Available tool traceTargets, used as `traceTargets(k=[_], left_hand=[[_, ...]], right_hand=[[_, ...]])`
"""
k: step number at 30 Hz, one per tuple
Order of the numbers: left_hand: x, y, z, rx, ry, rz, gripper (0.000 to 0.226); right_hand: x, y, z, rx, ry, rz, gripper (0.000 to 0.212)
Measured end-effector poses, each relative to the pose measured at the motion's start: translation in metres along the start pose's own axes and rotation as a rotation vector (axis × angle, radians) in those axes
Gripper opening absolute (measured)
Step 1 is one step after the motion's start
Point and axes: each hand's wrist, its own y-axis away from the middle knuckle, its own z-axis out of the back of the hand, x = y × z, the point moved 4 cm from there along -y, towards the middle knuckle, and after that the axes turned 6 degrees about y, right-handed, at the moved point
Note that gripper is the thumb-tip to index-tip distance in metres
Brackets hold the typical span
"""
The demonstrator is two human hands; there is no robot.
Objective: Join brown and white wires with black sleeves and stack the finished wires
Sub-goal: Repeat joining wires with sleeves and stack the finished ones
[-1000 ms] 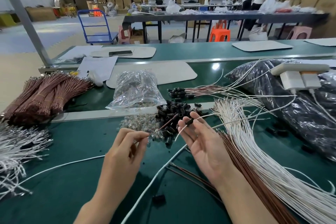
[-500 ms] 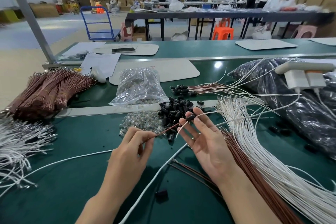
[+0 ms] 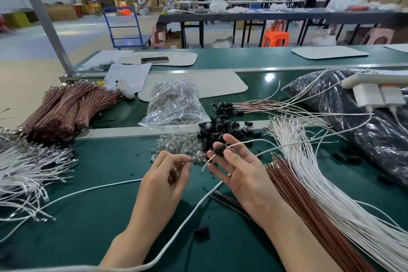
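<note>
Pinching the brown wire [image 3: 197, 158] between thumb and forefinger, your left hand [image 3: 163, 183] held its tip at the black sleeve [image 3: 219, 150]. Your right hand [image 3: 242, 174] pinched that sleeve, with a white wire [image 3: 247, 143] running from it, just in front of the loose sleeve pile [image 3: 220, 128].

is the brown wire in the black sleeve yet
Seemingly in: thin brown wire pinched by left hand runs into the short black sleeve held by right hand; depth cannot tell.
</note>
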Motion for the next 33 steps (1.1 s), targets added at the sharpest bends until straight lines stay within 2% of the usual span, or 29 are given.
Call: traceTargets(k=[6,9,14,22,29,33], left_hand=[[-0.006,0.002,-0.004,0.025,-0.006,-0.023,0.008],[0.0,0.001,0.0,0.029,-0.05,0.028,0.016],[0.005,-0.001,0.006,0.075,-0.008,0.046,0.01],[-0.002,0.0,-0.003,0.1,0.025,0.029,0.012],[0.008,0.005,-0.006,0.205,0.071,0.149,0.026],[0.003,0.005,-0.007,0.185,0.038,0.115,0.026]], right_hand=[[-0.008,0.005,-0.012,0.06,0.187,-0.008,0.022],[0.001,0.003,-0.006,0.025,0.143,0.04,0.02],[0.019,0.0,0.013,-0.041,0.002,0.075,0.025],[-0.005,0.004,-0.01,0.065,0.107,0.003,0.024],[0.012,0.002,0.004,-0.013,-0.069,0.036,0.027],[0.005,0.003,-0.002,0.027,-0.02,0.005,0.028]])
